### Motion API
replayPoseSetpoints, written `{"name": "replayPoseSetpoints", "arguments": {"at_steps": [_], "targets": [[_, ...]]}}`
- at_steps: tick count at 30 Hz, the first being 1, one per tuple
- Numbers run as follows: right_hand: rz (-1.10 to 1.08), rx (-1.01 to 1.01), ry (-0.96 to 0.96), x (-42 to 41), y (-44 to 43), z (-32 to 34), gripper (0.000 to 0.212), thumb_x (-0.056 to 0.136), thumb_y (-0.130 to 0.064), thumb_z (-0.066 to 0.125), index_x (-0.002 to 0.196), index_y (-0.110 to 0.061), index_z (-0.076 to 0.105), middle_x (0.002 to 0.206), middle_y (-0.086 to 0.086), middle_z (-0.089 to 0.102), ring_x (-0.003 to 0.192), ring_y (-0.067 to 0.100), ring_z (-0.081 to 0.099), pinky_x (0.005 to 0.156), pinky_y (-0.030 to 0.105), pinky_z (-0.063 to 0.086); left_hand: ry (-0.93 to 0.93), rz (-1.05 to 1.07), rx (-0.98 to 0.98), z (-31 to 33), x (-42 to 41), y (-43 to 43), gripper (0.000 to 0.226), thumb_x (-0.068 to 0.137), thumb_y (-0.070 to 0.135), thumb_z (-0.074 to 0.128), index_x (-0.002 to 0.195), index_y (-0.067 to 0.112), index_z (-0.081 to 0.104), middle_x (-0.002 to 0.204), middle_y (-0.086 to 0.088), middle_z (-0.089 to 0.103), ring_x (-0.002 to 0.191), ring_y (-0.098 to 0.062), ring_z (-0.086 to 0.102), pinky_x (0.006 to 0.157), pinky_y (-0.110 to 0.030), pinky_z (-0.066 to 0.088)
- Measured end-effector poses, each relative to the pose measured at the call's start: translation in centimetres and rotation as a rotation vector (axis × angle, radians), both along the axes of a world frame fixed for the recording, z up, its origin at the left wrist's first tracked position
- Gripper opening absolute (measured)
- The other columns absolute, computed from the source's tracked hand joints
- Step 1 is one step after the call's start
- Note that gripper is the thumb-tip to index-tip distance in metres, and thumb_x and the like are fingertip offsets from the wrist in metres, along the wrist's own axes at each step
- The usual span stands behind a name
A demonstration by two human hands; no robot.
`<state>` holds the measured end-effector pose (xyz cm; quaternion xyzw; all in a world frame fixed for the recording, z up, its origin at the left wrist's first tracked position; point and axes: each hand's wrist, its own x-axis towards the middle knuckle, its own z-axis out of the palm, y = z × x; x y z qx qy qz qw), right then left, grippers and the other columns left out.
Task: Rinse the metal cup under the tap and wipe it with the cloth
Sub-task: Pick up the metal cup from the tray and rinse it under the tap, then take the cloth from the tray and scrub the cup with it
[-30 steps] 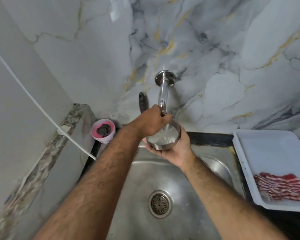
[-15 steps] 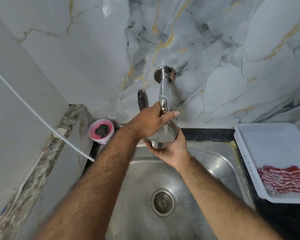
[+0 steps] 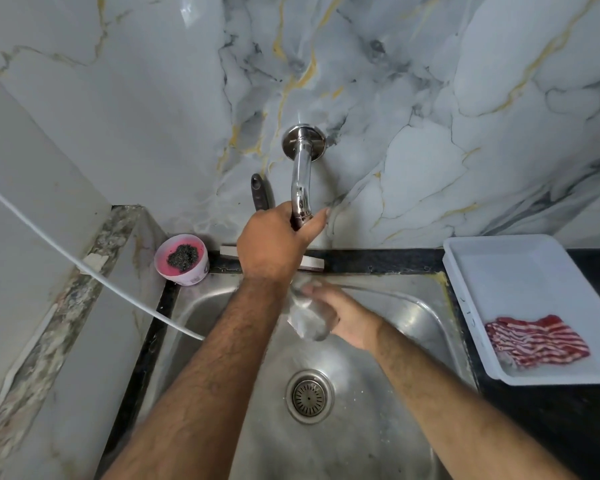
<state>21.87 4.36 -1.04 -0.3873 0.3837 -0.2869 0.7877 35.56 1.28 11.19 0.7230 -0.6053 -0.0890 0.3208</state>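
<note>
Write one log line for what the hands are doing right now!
left hand: gripping tap | right hand: holding metal cup over sink, blurred | cloth: in white tray, untouched

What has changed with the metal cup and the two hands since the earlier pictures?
The right hand has lowered the metal cup from under the tap into the sink and tilted it; it looks blurred. The left hand stays on the tap's end. The striped cloth remains in the white tray.
</note>
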Motion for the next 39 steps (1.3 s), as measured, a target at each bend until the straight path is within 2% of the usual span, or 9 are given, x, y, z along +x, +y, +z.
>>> {"name": "replayPoseSetpoints", "arguments": {"at_steps": [1,5,10,13,18,23,27,32,39], "targets": [[0.05,-0.109,0.183,-0.2,0.5,-0.3,0.056,0.076,-0.058,0.088,0.128,-0.048,0.071,0.11,-0.006,0.072,0.091,0.01,0.072,0.069,0.031,0.06,0.001,0.008,-0.003,0.0,-0.1,0.0,0.057,0.08,0.085,0.057,0.063,0.031,0.052,0.061,0.006,0.065,0.062,-0.016,0.066,0.055,-0.03,0.049],[0.401,-0.681,0.918,-1.2,1.6,-4.1,0.088,0.079,-0.067,0.079,0.156,-0.054,0.039,0.149,0.002,0.044,0.143,0.025,0.039,0.114,0.048,0.045,0.011,0.053,-0.02,-0.4,-0.5,0.1,0.057,0.079,0.084,0.055,0.067,0.028,0.058,0.06,0.007,0.064,0.061,-0.013,0.065,0.054,-0.03,0.05],[0.563,-0.95,1.259,-2.2,2.4,-6.5,0.092,0.084,-0.067,0.074,0.162,-0.044,0.031,0.171,0.015,0.019,0.158,0.038,0.015,0.122,0.058,0.034,-0.02,0.087,-0.051,-0.8,-0.9,-0.1,0.058,0.08,0.082,0.051,0.067,0.027,0.059,0.059,0.007,0.063,0.06,-0.014,0.064,0.052,-0.029,0.049],[0.388,-0.722,1.052,-3.4,2.7,-5.7,0.088,0.084,-0.069,0.074,0.16,-0.047,0.034,0.164,0.011,0.031,0.153,0.034,0.028,0.119,0.053,0.04,-0.041,0.114,-0.063,-1.1,-1.0,0.0,0.061,0.079,0.087,0.047,0.063,0.029,0.051,0.054,0.009,0.058,0.052,-0.005,0.057,0.047,-0.023,0.033],[-0.133,0.22,0.053,-8.8,2.9,-1.3,0.053,0.078,-0.068,0.08,0.12,-0.035,0.081,0.119,0.013,0.082,0.104,0.031,0.079,0.095,0.054,0.059,0.14,0.015,-0.062,-5.0,-2.0,3.1,0.066,0.094,0.085,0.024,0.071,0.029,0.05,0.061,0.004,0.06,0.057,-0.018,0.057,0.055,-0.033,0.04],[-0.413,0.504,-0.566,-18.0,1.8,1.6,0.081,0.082,-0.062,0.082,0.147,-0.016,0.064,0.151,0.029,0.061,0.131,0.056,0.062,0.098,0.077,0.051,0.058,-0.39,0.037,-10.4,-7.9,8.2,0.055,0.107,0.049,0.034,0.068,0.016,0.055,0.065,-0.006,0.064,0.064,-0.028,0.059,0.064,-0.043,0.051],[-0.449,0.414,-0.723,-26.8,0.8,4.0,0.095,0.086,-0.069,0.072,0.159,-0.011,0.049,0.165,0.024,0.047,0.148,0.051,0.048,0.113,0.069,0.046,-0.057,-0.688,0.058,-11.6,-18.7,8.8,0.037,0.103,0.038,0.049,0.072,0.021,0.058,0.07,-0.007,0.067,0.071,-0.029,0.063,0.067,-0.039,0.052],[-0.53,0.336,-0.729,-35.5,0.5,4.7,0.092,0.091,-0.067,0.069,0.159,-0.01,0.047,0.163,0.027,0.049,0.146,0.056,0.047,0.109,0.07,0.05,-0.097,-1.001,0.163,-11.3,-32.9,6.9,0.033,0.099,0.025,0.065,0.131,0.019,0.072,0.126,-0.011,0.075,0.111,-0.034,0.067,0.094,-0.042,0.058],[-0.547,0.347,-0.717,-40.7,0.4,3.6,0.098,0.088,-0.072,0.07,0.158,-0.008,0.047,0.159,0.035,0.05,0.141,0.063,0.049,0.104,0.072,0.052,-0.592,-0.934,0.414,-14.3,-39.5,4.8,0.051,0.1,0.036,0.064,0.15,0.038,0.053,0.154,-0.002,0.051,0.119,-0.032,0.055,0.097,-0.045,0.049]]}}
